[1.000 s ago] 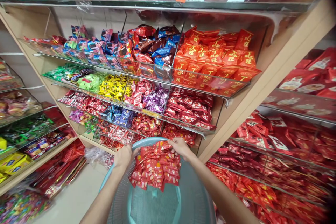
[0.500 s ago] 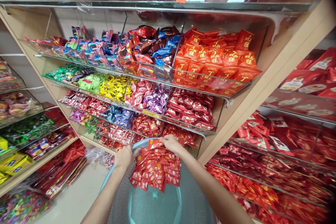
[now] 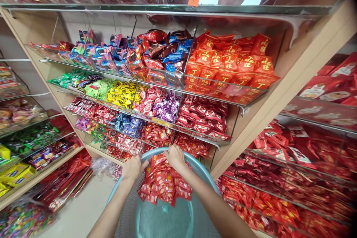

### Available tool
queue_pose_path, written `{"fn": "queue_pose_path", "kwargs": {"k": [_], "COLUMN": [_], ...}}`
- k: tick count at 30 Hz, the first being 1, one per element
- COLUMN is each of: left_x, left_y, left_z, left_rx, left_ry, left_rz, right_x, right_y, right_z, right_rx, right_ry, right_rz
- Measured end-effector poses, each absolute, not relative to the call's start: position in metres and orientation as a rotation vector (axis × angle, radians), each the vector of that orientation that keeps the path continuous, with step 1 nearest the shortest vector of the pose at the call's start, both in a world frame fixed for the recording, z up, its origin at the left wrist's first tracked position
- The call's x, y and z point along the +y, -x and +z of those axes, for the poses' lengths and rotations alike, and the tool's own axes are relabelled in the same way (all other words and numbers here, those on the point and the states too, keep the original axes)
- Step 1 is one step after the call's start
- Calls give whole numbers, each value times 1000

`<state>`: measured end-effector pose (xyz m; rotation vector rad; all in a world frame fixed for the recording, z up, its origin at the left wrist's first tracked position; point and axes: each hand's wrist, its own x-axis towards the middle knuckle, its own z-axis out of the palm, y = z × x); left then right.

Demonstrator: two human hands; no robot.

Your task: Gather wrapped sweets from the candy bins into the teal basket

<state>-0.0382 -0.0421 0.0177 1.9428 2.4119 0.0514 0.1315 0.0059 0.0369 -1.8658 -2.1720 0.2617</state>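
Observation:
My left hand [image 3: 132, 170] is closed on the left rim of a teal plastic basket [image 3: 203, 164], its thumb over the inner side. A heap of small red packets [image 3: 165, 183] with pale and yellow dots lies against the basket's far inner wall. Over the top of that heap, by the far rim, is my right hand [image 3: 176, 157] with its fingers curled closed. Whatever those fingers hold is hidden; they may be on the rim or a packet. The mesh bottom [image 3: 164, 219] of the basket shows below the packets.
A tiered shelf ahead has clear fronts and holds orange-red bags [image 3: 230, 65], purple sweets [image 3: 166, 105], yellow sweets [image 3: 124, 95] and dark red packets [image 3: 203, 116]. A wooden upright [image 3: 279, 96] slants on the right. Yellow boxes [image 3: 19, 171] stand on the left shelf, above bagged goods.
My right hand has shifted left and slightly down along the far rim, over the red packets. The left hand and basket have hardly moved. The view has shifted slightly.

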Motion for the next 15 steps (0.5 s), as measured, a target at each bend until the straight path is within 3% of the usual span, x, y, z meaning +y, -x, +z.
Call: {"fn": "queue_pose_path", "kwargs": {"k": [15], "left_x": [-39], "left_y": [39], "left_z": [15], "left_rx": [2397], "left_ry": [-1922], "left_rz": [48], "right_x": [57], "right_y": [-248], "right_z": [29], "right_rx": [-2054], "right_ry": [2060], "right_rz": [243]}}
